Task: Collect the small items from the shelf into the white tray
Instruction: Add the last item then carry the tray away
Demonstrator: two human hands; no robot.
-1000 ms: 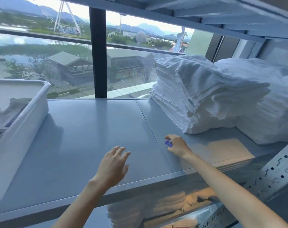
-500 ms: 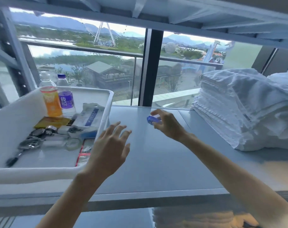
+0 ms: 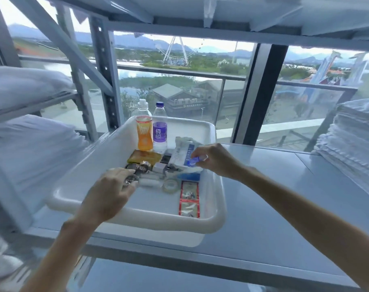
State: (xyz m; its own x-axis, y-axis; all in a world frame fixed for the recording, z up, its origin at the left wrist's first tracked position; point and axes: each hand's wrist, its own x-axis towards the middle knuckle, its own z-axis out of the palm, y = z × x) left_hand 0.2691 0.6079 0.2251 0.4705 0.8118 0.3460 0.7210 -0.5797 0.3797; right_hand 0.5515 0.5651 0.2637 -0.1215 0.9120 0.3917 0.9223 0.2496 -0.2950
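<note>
The white tray (image 3: 137, 220) sits on the grey shelf (image 3: 263, 218), left of centre. My right hand (image 3: 217, 161) pinches a small blue item (image 3: 191, 161) above the tray's right side, over a white and blue packet (image 3: 180, 153). My left hand (image 3: 109, 192) reaches over the tray's near left part, fingers loosely extended above a metal watch (image 3: 130, 180). Inside the tray are an orange bottle (image 3: 145, 133), a water bottle (image 3: 160, 131), a gold box (image 3: 143, 157), a tape roll (image 3: 170, 186) and red packets (image 3: 189, 199).
A stack of folded white towels (image 3: 352, 148) stands at the right end of the shelf. White pillows (image 3: 27, 144) fill the rack to the left. A grey upright post (image 3: 101, 81) rises behind the tray, with a window beyond. Another shelf hangs overhead.
My view has swung left, bringing the tray to the centre. My right hand carried the blue item from the bare shelf to above the tray. My left hand moved over the tray.
</note>
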